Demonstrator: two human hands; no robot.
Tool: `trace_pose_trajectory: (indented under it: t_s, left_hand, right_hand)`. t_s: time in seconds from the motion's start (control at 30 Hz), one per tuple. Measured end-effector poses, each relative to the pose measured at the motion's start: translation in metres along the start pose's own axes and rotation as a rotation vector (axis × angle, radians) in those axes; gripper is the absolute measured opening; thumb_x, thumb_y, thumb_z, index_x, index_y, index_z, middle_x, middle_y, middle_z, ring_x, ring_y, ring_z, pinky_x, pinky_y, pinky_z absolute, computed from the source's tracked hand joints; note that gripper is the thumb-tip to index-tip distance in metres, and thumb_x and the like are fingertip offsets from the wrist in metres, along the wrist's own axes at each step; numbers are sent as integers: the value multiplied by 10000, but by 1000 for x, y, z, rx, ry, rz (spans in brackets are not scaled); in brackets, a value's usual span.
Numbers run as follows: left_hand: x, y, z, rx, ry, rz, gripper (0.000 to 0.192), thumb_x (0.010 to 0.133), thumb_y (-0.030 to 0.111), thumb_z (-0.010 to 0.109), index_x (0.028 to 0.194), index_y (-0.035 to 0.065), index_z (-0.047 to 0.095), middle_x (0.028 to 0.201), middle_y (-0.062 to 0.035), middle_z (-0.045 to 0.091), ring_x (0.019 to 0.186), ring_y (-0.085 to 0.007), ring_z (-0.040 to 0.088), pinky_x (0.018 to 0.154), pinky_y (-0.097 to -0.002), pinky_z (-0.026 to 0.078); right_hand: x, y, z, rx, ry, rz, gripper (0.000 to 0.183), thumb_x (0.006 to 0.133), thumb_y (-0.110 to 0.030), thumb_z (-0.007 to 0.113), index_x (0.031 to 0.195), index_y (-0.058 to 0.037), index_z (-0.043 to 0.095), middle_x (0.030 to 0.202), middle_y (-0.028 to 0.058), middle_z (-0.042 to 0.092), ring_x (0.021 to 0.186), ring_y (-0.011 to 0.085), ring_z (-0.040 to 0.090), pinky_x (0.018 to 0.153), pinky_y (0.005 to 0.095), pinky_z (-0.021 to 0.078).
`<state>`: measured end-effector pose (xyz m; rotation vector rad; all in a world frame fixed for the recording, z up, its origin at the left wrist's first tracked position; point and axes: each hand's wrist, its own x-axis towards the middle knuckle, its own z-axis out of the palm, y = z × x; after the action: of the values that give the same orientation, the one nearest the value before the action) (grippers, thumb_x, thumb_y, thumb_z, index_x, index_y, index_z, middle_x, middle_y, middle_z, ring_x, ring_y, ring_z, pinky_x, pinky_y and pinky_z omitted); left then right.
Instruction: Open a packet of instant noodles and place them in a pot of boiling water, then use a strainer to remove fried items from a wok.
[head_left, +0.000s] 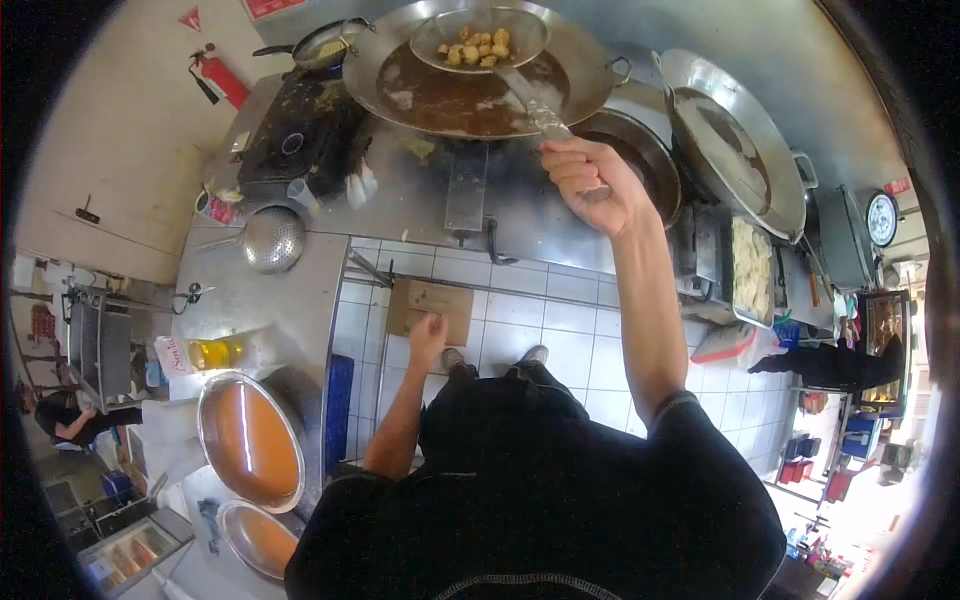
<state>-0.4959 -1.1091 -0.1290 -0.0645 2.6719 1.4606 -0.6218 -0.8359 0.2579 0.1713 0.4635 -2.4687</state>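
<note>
My right hand (596, 184) grips the handle of a wire-mesh strainer (525, 34) and holds it over a large wok of brown oil (465, 105). Several browned, fried pieces of food (474, 46) lie in the strainer. My left hand (429, 337) hangs low before my body, above a flattened cardboard piece on the floor; its fingers are curled and nothing shows in it. A second big wok (724, 142) with foamy liquid stands to the right, and a darker pan (637, 161) sits between the two.
To the left are a perforated metal ladle (274, 240), a bottle of yellow oil (214, 354) and bowls of orange liquid (251, 442). A tray of pale, coated food (752, 274) is at the right. A black frying pan (322, 45) stands back left. Another person (67, 420) is far left.
</note>
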Motion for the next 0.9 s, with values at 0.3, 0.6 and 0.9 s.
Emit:
trace_pose_trajectory:
  t_s: [0.3, 0.6, 0.9]
  left_hand:
    - [103, 86, 49, 265, 248, 57, 221, 909, 195, 457, 1013, 2, 489, 892, -239, 599, 766, -440, 575, 650, -495, 468]
    - [113, 102, 89, 30, 500, -112, 245, 944, 220, 388, 979, 8, 504, 839, -236, 602, 754, -415, 585, 627, -509, 439]
    - [132, 38, 85, -750, 480, -502, 349, 974, 310, 285, 807, 55, 455, 616, -102, 498, 526, -264, 459, 463, -379, 356]
  right_hand:
    - [-26, 27, 19, -21, 115, -66, 75, 900, -25, 438, 943, 35, 425, 615, -40, 350, 406, 11, 326, 294, 156, 260]
    - [-57, 10, 13, -107, 154, -35, 112, 886, -42, 464, 991, -2, 463, 612, -61, 334, 405, -6, 301, 291, 144, 232]
    - [-44, 22, -14, -50, 100, -11, 144, 827, -68, 545, 927, -55, 443, 608, -38, 374, 442, 61, 372, 371, 229, 289]
